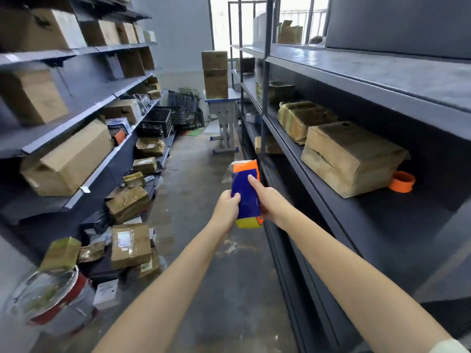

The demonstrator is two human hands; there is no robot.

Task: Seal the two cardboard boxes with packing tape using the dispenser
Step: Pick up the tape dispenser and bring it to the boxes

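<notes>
Your left hand (226, 205) and right hand (270, 203) both grip the tape dispenser (246, 200) above the aisle floor (201, 179); your right forefinger lies along its blue face.

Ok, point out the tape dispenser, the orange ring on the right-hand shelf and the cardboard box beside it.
tape dispenser (246, 200), head view, on its blue middle face.
orange ring (402, 186), head view, on its outer wall.
cardboard box (356, 143), head view, on its top face.
</notes>
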